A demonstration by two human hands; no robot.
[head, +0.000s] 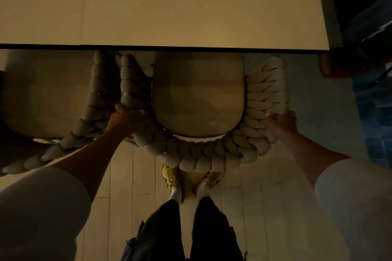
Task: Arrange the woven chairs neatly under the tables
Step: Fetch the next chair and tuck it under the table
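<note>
A woven chair (201,159) with a thick braided cream rim and a beige seat cushion (197,95) stands right in front of me, its front part under the pale table (161,6). My left hand (125,118) grips the left side of the braided rim. My right hand (282,122) grips the right side. A second woven chair (91,99) stands at the left, touching the first one, its seat partly under the same table.
My feet in yellow shoes (172,178) stand just behind the chair's back on a light plank floor (254,207). A red-edged object (326,65) and a blue tiled area (373,116) lie at the right, past the table's corner.
</note>
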